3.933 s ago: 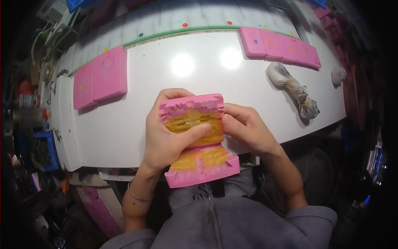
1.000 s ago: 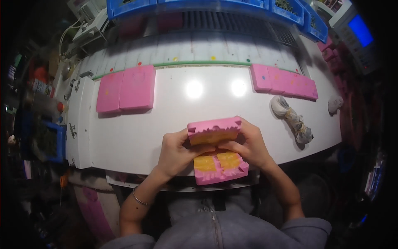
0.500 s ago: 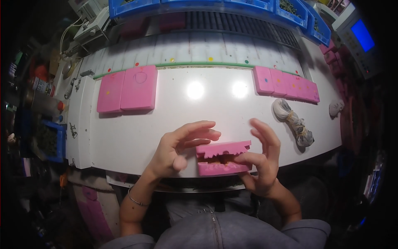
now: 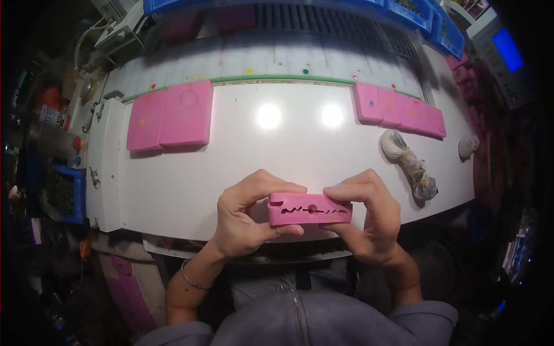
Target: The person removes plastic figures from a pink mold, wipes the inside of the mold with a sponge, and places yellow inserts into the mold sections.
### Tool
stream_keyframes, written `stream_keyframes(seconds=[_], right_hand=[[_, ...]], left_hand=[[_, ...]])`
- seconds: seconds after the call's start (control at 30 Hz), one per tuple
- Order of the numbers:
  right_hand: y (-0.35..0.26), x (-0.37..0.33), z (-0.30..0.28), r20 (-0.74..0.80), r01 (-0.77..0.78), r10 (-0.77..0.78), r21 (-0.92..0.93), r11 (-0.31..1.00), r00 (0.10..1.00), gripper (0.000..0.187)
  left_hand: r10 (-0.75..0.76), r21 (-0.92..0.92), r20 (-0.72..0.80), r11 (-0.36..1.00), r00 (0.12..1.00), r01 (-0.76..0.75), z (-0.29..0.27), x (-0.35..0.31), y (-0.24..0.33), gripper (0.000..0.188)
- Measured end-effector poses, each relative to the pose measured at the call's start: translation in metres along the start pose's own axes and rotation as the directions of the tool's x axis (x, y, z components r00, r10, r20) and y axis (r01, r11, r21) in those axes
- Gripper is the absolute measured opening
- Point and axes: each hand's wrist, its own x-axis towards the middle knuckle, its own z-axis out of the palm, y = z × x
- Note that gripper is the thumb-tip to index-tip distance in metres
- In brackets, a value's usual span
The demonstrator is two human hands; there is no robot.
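Observation:
Both my hands grip a pink rubber mold (image 4: pixel 300 217) over the near edge of the white table. Its two halves are pressed together, with a jagged seam and a small round hole on the side facing me. At its left end, my left hand (image 4: pixel 239 216) pinches it between fingers above and thumb below. My right hand (image 4: pixel 378 219) squeezes the right end the same way. The inside of the mold is hidden.
Two larger pink blocks (image 4: pixel 186 115) lie at the table's left, and a row of smaller pink blocks (image 4: pixel 389 108) at its far right. A tied cloth bundle (image 4: pixel 411 164) rests nearer. Blue bins (image 4: pixel 415 20) line the back; a white machine (image 4: pixel 496 57) with a blue screen stands right.
The mold's gaping halves have come together. My left hand has moved from beside it to grip its left end, and my right fingers have left the gap to clasp the outside.

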Motion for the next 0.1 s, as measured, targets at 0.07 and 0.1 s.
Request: stream_keyframes(seconds=[0.07, 0.1], right_hand=[[0.0012, 0.0006, -0.0005, -0.008, 0.015, -0.015, 0.036, 0.999, 1.0, 0.039], [0.0021, -0.0009, 0.0005, -0.006, 0.006, -0.005, 0.038, 0.999, 1.0, 0.039]], left_hand=[[0.008, -0.041, 0.002, 0.999, 1.0, -0.008, 0.0005, 0.0002, -0.0006, 0.046], [0.008, -0.056, 0.004, 0.998, 1.0, -0.008, 0.0006, 0.0004, -0.0023, 0.045]])
